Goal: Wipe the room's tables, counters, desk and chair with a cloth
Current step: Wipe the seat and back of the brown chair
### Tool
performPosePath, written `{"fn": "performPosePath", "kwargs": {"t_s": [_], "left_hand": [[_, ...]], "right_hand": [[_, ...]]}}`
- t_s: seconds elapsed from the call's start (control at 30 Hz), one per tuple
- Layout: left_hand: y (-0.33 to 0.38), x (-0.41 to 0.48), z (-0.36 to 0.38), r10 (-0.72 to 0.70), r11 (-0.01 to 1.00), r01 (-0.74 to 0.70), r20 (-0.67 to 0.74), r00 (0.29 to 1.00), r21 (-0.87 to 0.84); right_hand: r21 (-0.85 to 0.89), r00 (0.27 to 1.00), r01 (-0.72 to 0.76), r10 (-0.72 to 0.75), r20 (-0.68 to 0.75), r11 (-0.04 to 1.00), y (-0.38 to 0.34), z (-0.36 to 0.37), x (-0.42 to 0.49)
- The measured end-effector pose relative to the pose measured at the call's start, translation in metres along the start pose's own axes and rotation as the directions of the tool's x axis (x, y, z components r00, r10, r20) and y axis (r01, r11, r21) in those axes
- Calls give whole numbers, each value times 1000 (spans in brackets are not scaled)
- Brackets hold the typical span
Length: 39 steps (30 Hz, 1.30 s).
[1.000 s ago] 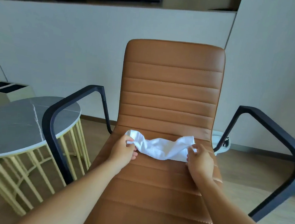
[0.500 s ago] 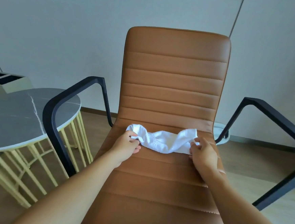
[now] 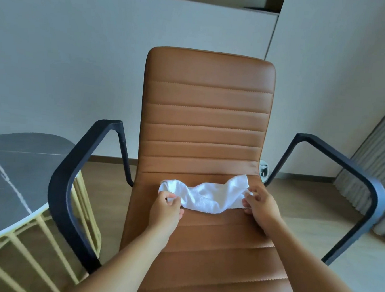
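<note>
both hands, left hand [image 3: 165,209] and right hand [image 3: 261,205], pinch the cloth [image 3: 208,196] ends between them; keep it taut and flat on the chair [image 3: 205,128] seat while wiping.

The chair [image 3: 206,114] wears smooth, faintly glossy tan leather with stitched ribs; its armrests [image 3: 69,182] look matt black. The white cloth [image 3: 208,196] is nubbly terry. Left, the table [image 3: 7,172] top is polished grey stone.

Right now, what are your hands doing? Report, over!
Left hand and right hand each pinching an end of the white cloth. Cloth on brown chair seat. Nothing in the way.
</note>
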<state>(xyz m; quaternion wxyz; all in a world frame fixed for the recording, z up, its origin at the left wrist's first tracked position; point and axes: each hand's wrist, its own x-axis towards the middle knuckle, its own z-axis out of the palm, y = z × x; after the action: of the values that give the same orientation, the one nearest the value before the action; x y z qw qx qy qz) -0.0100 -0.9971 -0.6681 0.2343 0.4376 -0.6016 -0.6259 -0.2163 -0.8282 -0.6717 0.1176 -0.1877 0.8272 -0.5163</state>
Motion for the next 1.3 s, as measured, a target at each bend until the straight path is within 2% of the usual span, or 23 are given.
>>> {"fn": "performPosePath", "kwargs": {"t_s": [0.17,0.3,0.4,0.47,0.5,0.57,0.6,0.67,0.77,0.87,1.0,1.13,1.3], "left_hand": [[-1,9,5,23,998,-26,-65,998,-48],[-4,13,8,26,994,-37,-99,995,-107],[-2,13,8,7,984,-29,-127,992,-174],[2,14,7,-40,971,7,-137,990,-237],[6,14,7,-75,957,33,-136,988,-288],[13,18,4,-149,894,91,-101,984,-438],[18,20,3,-186,844,129,-58,981,-521],[28,24,3,-219,743,211,66,973,-635],[37,31,12,-193,642,276,198,961,-715],[50,44,23,-173,564,271,209,962,-780],[75,64,30,-176,424,200,137,975,-883],[83,81,38,-214,495,151,49,976,-856],[75,99,51,-185,616,112,-5,983,-780]], "right_hand": [[19,996,-79,79,-30,997,1,1,1],[191,983,-168,180,-44,967,4,-1,4],[197,973,-192,212,-87,961,2,0,6],[295,946,-267,309,-102,917,-1,0,11],[427,918,-327,391,-68,843,-5,-1,15],[697,849,-429,521,93,574,-18,-2,19],[768,823,-463,536,188,442,-25,-2,20],[819,798,-506,508,325,271,-31,3,20],[836,790,-531,437,430,138,-36,17,18],[873,806,-483,424,413,69,-50,22,26],[935,871,-354,375,318,30,-65,25,57],[945,879,-311,409,247,99,-65,41,76],[923,864,-321,465,194,212,-54,54,93]]}}
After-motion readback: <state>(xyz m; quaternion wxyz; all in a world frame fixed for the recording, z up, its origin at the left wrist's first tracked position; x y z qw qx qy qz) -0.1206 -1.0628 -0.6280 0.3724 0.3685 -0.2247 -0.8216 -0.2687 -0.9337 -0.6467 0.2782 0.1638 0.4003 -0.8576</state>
